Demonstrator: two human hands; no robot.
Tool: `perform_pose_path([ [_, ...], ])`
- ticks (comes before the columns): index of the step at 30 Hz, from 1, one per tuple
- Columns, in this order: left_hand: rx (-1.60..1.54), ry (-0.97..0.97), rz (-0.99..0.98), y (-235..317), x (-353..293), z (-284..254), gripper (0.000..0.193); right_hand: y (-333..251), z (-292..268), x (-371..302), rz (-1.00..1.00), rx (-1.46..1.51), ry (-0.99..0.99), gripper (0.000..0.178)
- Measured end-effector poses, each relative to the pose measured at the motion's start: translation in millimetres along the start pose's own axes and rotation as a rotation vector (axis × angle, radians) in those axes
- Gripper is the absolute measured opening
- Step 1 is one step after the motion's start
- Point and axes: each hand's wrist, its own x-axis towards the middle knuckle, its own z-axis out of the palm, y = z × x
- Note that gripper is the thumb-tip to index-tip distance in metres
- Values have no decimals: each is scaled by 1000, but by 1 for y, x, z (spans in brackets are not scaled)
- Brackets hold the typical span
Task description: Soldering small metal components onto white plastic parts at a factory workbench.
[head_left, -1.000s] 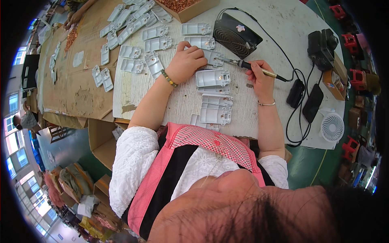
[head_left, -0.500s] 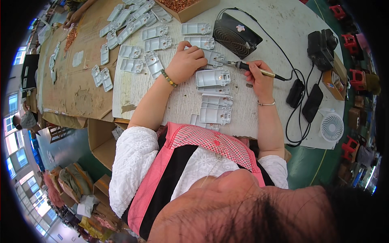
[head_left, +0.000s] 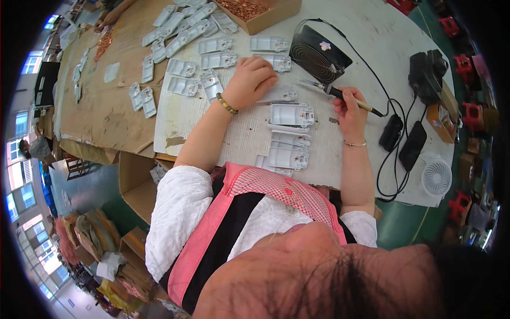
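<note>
My left hand [head_left: 251,81], fingers curled, is at the side of a pale grey plastic casing [head_left: 280,94] and appears to hold its left edge; the casing is blurred by motion. In my right hand [head_left: 350,112] is a soldering iron [head_left: 336,92], gripped like a pen. Its metal tip points left, above the casing and apart from it. Just nearer to me stands a stack of similar casings [head_left: 289,115], open side up, with small copper-coloured bits at their right ends. Another casing [head_left: 211,85] lies beside my left wrist.
A black square fan [head_left: 316,53] stands beyond the iron. Behind it is a cardboard box [head_left: 276,17] of copper-coloured parts. Several casings [head_left: 183,37] are heaped far left. Cables, a black device [head_left: 425,77] and a small white fan [head_left: 436,178] are at right. Another person's hand shows far left.
The iron's tip has lifted off the casing as my right hand drew back. The casing at my left hand has shifted toward me. The whole view has also moved slightly.
</note>
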Motion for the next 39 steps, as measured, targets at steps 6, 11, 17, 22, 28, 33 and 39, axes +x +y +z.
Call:
perform_pose_path([
  [6,221,170,-145,-13,-4,10,17,0,1,1,-41,21,7,16],
  [11,160,75,-193,-12,-4,9,11,0,-1,0,-46,-14,-19,17],
  [17,-108,109,-192,4,0,0,14,0,-3,2,-54,86,-16,17],
  [22,-142,15,-50,12,0,-5,15,1,-3,2,-47,97,-18,18],
  [28,-173,-49,-42,13,0,-3,16,-2,1,0,-30,-52,-36,17],
  [33,-167,-51,-39,13,-1,-2,15,-5,4,-2,-20,-120,-21,15],
  [39,-164,-46,-35,12,0,-1,15,-3,3,-2,-27,-127,-38,15],
])
